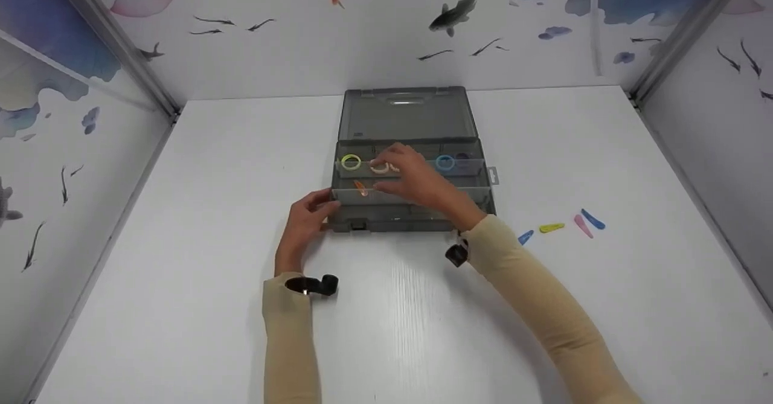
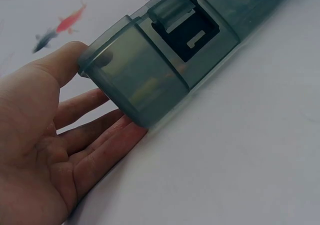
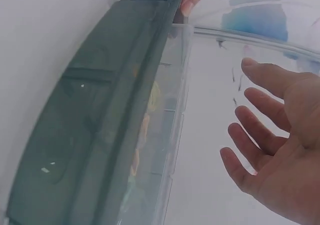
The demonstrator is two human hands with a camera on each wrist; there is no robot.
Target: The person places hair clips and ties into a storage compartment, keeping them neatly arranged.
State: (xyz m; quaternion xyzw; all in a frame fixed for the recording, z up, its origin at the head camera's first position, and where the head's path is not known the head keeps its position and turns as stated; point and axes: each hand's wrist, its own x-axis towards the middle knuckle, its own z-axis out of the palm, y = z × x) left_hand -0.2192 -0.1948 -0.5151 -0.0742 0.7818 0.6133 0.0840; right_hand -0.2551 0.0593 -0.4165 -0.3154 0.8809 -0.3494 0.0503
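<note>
A grey see-through compartment box lies with its lid raised toward the back. At its front left corner, my left hand holds the box, thumb on the upper rim and fingers against the side and bottom edge. My right hand hovers over the compartments, its fingers spread and holding nothing. Near that thumb, an orange hair clip is in the middle row. In the back row are a yellow-green ring, a pale ring partly behind my fingers, and a blue ring.
Right of the box, a small blue hair clip, a yellow one, a pink one and a darker blue one lie on the white table. Patterned panels enclose the back and sides.
</note>
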